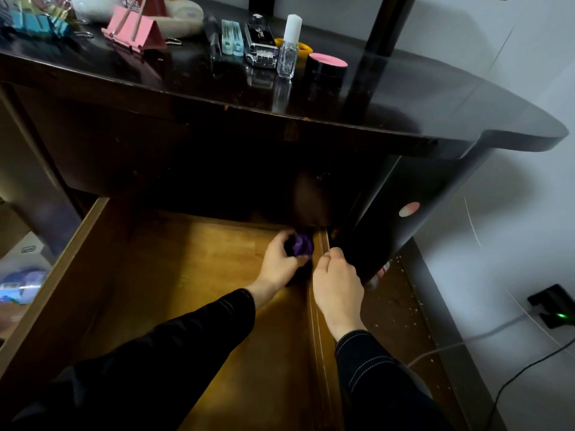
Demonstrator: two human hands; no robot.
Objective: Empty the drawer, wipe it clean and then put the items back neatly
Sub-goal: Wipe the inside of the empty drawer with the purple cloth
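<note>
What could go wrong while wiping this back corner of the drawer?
The right hand grips the drawer rim beside the cabinet; if the drawer slides in, fingers could get pinched. The left hand holds the purple cloth in under the desk; a jolt might topple the upright clear bottle above.

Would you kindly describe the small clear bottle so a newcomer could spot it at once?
Start at the dark glossy desk top above the open drawer. There the clear bottle stands upright between a black case and a pink-lidded black jar. Only it has a tall white cap.
</note>
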